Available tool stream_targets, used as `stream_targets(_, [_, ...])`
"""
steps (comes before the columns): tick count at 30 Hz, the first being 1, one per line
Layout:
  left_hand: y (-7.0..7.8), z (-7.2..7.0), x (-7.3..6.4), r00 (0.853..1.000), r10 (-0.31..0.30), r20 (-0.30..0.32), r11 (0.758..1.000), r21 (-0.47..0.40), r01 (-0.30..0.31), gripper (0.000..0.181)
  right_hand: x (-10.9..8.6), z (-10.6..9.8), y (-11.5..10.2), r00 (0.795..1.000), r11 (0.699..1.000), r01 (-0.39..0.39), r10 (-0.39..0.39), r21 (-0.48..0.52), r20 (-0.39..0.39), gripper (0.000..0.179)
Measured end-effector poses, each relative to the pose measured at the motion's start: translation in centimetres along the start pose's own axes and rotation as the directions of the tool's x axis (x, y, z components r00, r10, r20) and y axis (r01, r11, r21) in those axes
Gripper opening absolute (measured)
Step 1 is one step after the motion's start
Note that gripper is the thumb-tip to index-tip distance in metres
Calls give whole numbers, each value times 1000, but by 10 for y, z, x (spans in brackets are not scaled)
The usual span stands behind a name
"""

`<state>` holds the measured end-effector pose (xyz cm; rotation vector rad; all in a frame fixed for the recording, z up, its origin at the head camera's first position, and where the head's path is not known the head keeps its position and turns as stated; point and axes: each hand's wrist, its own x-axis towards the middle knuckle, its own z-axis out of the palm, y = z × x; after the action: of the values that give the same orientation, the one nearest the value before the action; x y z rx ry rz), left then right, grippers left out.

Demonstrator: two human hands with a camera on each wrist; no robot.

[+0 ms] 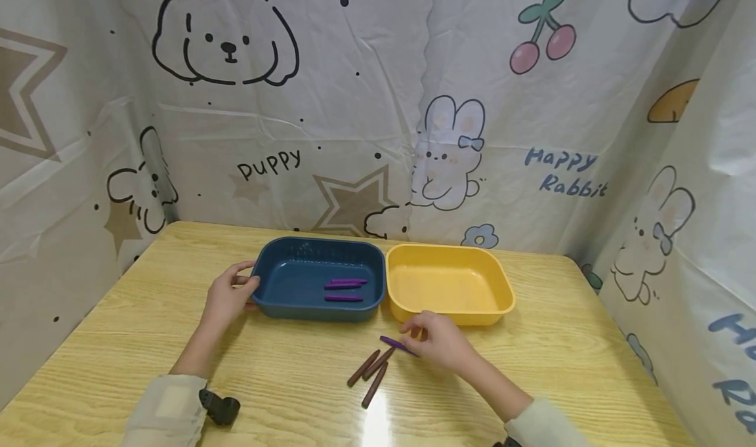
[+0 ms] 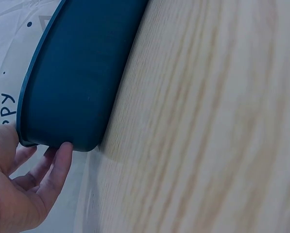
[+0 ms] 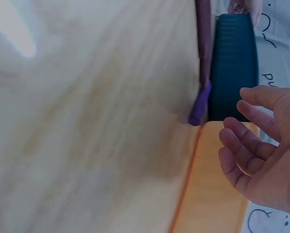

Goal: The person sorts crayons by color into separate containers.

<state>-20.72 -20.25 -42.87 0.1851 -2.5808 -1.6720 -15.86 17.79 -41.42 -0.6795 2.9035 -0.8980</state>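
My left hand [image 1: 229,289] holds the left end of a dark blue plastic bin [image 1: 321,312]. In the left wrist view, its fingers [image 2: 61,167] bend against the bin's end wall; the thumb is hidden there. Three purple crayons [image 1: 344,297] lie inside the bin. My right hand [image 1: 436,342] hovers by a single purple crayon [image 1: 390,341] on the table. The right wrist view shows its fingers loosely bent and apart from that purple crayon [image 3: 199,104]. Three brown crayons [image 1: 375,384] lie beside it, nearer the table's front.
A yellow bin [image 1: 502,306] stands against the blue bin's right side. Both are on a wood-grain table [image 1: 283,381]. Printed cloth [image 1: 354,106] hangs behind the table and along its sides. A dark wrist device [image 1: 220,407] sits at the left sleeve.
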Motion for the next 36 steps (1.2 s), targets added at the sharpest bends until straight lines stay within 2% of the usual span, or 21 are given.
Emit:
stream_targets(6, [1,0,-1,1000,-1,2,1000,-3,2,48,-4,8,7,1000,1000,-11,10,6,27,9])
stream_targets(13, [1,-1,-1,1000,-5,-1,1000,-4,5,48,-5,14,11,1000,999,-23,23,-30,14,9])
stream_targets(30, [2,-1,-2,1000,-7,-2,1000,0,7,48,-1,23,8,999,993,33,-32,-109,13,6])
stream_targets(36, [2,0,-1,1000,-4,-4,1000,-1,4,48,-2,22,9,1000,992,22,-21,-123,8,8])
